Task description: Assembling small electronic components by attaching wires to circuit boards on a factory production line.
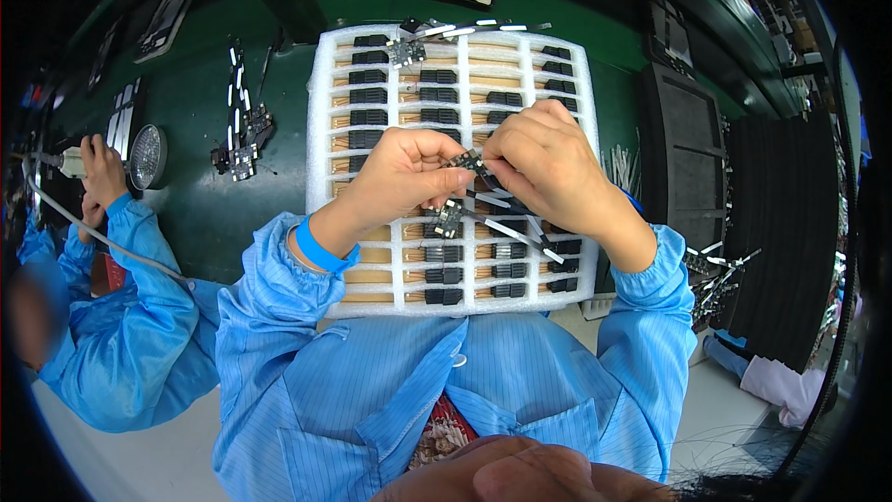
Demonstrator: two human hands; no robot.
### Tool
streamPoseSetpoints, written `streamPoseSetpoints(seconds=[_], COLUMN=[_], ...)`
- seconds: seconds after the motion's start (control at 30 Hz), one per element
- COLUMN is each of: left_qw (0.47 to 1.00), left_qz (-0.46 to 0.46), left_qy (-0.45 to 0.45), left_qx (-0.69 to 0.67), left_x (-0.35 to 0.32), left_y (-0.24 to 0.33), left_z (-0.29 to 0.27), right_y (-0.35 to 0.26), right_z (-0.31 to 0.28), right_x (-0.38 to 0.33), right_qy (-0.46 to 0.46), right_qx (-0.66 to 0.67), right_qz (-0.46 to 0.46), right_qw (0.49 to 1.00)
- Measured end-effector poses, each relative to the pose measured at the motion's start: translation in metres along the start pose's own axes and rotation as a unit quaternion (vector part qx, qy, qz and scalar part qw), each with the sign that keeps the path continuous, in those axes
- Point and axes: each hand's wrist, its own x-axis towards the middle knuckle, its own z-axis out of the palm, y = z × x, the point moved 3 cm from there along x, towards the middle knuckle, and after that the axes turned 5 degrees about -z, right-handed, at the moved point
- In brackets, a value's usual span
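Observation:
Between my hands, above the foam tray, is a small dark circuit board (pixel 468 162) with pale spots. My left hand (pixel 409 167) pinches its left side between thumb and fingers. My right hand (pixel 548 163) is closed at the board's right edge; its fingertips partly cover what they grip. Just below, a second small board (pixel 446 218) trails black-and-white flat strips (pixel 511 228) toward the lower right. Beneath lies a white foam tray (pixel 321 93), its slots holding black connector blocks (pixel 439 116) with tan strips. My hands and forearms hide part of the tray.
Another board (pixel 406 53) with strips lies across the tray's far edge. More boards (pixel 243 158) rest on the green table (pixel 200 223) to the left. Nearby, a co-worker's hand (pixel 102 167) is beside a round lamp (pixel 148 157). Black foam trays (pixel 683 158) stand at right.

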Motion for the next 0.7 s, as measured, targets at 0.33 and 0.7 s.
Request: streamPoseSetpoints(seconds=[0.33, 0.7], left_qw=[0.999, 0.971], left_qz=[0.023, 0.123], left_qy=[0.036, 0.121], left_qx=[0.029, 0.165], left_x=[-0.0009, -0.0026], left_y=[-0.0021, -0.0046], left_z=[0.0031, 0.0047], right_y=[0.0051, 0.0065], right_z=[0.0039, 0.0037], right_x=[-0.0033, -0.0018], right_qy=[-0.002, 0.02], right_qx=[0.029, 0.086], right_qz=[0.024, 0.057], right_qw=[0.999, 0.994])
